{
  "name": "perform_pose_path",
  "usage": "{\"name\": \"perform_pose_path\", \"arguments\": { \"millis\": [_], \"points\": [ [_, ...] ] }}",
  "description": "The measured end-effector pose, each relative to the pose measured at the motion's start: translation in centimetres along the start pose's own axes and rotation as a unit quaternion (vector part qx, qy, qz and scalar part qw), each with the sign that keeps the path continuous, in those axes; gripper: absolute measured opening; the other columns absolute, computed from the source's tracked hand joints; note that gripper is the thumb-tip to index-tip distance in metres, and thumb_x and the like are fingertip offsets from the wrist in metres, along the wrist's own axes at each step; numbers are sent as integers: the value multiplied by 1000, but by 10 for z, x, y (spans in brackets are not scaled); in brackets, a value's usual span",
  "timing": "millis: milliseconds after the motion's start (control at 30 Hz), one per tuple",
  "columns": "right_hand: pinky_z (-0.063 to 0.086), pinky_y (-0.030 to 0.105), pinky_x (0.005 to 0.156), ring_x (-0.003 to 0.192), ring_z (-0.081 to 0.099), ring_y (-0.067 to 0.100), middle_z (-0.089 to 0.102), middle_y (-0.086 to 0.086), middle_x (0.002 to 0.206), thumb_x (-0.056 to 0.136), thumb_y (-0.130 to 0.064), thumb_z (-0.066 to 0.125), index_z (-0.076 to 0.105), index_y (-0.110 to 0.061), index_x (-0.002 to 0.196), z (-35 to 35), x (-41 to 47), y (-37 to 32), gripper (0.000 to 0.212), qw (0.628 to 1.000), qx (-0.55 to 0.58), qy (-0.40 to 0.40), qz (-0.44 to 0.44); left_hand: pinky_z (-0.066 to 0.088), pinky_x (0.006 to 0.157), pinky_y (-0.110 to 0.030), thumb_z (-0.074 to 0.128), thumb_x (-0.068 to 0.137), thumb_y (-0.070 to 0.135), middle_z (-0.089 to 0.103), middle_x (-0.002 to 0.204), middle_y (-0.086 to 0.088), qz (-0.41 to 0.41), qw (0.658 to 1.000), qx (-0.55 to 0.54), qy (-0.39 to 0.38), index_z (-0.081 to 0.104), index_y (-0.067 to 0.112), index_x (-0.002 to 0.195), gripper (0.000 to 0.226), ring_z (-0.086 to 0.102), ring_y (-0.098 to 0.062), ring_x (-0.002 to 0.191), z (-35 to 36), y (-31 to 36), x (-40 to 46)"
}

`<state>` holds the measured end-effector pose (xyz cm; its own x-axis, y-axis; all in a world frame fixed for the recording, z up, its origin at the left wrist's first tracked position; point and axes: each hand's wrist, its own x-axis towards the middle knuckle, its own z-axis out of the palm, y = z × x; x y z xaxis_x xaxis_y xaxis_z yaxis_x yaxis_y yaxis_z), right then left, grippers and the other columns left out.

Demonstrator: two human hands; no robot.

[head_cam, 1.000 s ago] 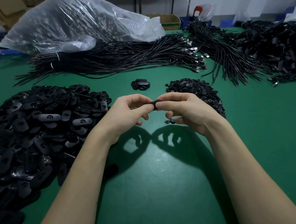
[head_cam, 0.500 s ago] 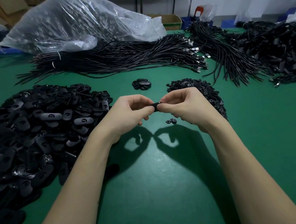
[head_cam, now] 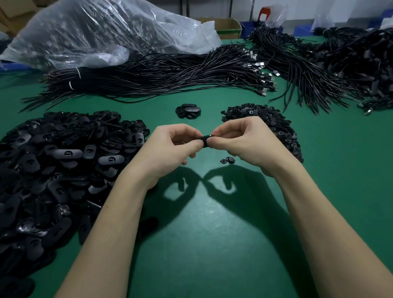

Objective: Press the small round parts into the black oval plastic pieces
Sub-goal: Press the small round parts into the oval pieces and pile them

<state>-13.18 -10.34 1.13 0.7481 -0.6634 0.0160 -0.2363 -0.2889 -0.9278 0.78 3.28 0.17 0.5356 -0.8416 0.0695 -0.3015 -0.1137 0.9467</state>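
**Both hands pinched on one black oval piece, mid-tabletop**

Left hand [head_cam: 167,151] and right hand [head_cam: 243,142] meet just above the green tabletop [head_cam: 213,255], fingers curled, thumbs and forefingers clamped from either side on a single black oval piece [head_cam: 205,140]. Only its middle shows between the fingertips; can't tell whether a round part sits in it.

Big heap of black oval pieces [head_cam: 44,178] lies to the left, touching the left forearm's side of the work area. Smaller heap of small round parts [head_cam: 269,120] sits right behind the right hand, partly hidden by it. Two loose round parts [head_cam: 228,160] lie on the tabletop just under the right hand, near its shadow. A few oval pieces in a little cluster [head_cam: 188,111] sit beyond the hands, apart from both heaps.

Farther back: bundles of black cables [head_cam: 160,78] stretched across, more tangled cables w/ connectors to the right, and a large clear plastic bag [head_cam: 97,28] behind them.
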Motion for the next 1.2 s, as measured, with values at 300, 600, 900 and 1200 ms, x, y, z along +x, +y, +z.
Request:
{"name": "perform_pose_path", "arguments": {
  "millis": [300, 600, 900, 1200],
  "points": [
    [45, 14, 54, 61, 64, 0, 78, -5, 78, 82, -27, 87, 79, -19, 87, -1, 0, 1, 13, 1000, -5, -9, -2, 48, 56, -16, 70, 92, 11, 70, 72, 9, 1, 1000, 5, -4, 75, 23, 87, 14, 62, -4, 67, 0, -1, 1],
    [48, 15, 54, 60, 65, -1, 74, -12, 66, 81, -24, 86, 76, -23, 78, 7, 1, -1, 10, 999, -38, 24, -14, 47, 55, -18, 74, 90, 16, 71, 71, 13, -10, 999, 17, 27, 75, 25, 86, 11, 63, -4, 64, 3, -5, 4],
    [40, 6, 50, 53, 60, -9, 69, -16, 58, 80, -26, 85, 74, -26, 74, 17, 3, 2, 12, 993, -89, 62, -43, 47, 71, -28, 79, 85, 30, 74, 79, 17, -19, 995, 60, 82, 76, 33, 81, 6, 62, -10, 71, 5, -12, 6],
    [39, 6, 54, 52, 57, -11, 70, -15, 64, 81, -26, 83, 69, -31, 71, 22, 2, 3, 18, 985, -129, 79, -89, 38, 66, -20, 79, 84, 32, 72, 77, 22, 0, 986, 113, 123, 74, 34, 77, 9, 54, 13, 61, 8, -12, 6]
  ]
}}
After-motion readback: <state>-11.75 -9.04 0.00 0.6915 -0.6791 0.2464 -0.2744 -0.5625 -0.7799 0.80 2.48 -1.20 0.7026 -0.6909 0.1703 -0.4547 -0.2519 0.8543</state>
